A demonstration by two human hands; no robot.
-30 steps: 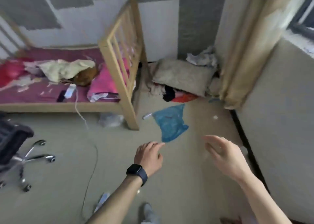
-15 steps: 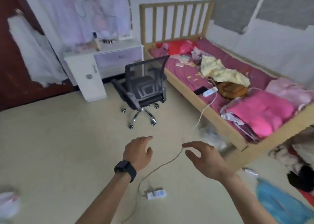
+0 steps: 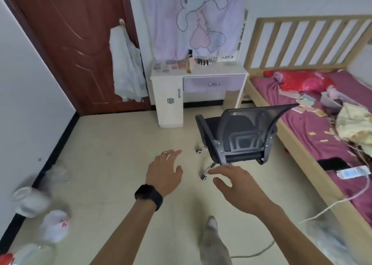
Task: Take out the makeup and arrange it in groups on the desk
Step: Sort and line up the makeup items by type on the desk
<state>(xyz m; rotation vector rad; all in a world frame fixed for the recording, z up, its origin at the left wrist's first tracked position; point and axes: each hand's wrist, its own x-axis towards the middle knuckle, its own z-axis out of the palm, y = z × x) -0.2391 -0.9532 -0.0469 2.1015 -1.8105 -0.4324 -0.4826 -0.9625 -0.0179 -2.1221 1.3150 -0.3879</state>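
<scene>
While both hands hang out in front with nothing in them, the makeup sits well apart from them at the far side of the room, on top of the white desk (image 3: 219, 70). The left hand (image 3: 164, 171), with a dark smartwatch (image 3: 149, 196) on the wrist and a ring (image 3: 164, 153) on one finger, has its fingers straight and loosely spread. The right hand (image 3: 235, 186) is likewise empty, fingers extended and slightly parted, palm down. Neither touches anything.

On the desk top, flat palettes (image 3: 171, 64) lie together toward the left, a tall bottle (image 3: 190, 62) stands near the middle, and a row of small upright pieces (image 3: 205, 60) lines the back just right of it; they are too small to name singly. The lilac drawer (image 3: 213, 83) under the top is closed. A black mesh office chair (image 3: 241, 136) stands on the floor between the person and the desk, and a wooden bed (image 3: 302, 128) runs along the right.

Judging from this, much of the work looks done: the makeup is out and seems already sorted into like kinds. What may be left is hard to say, since the closed drawer hides whatever it holds. The person would need to get past the chair to reach the desk and finish or check the groups
</scene>
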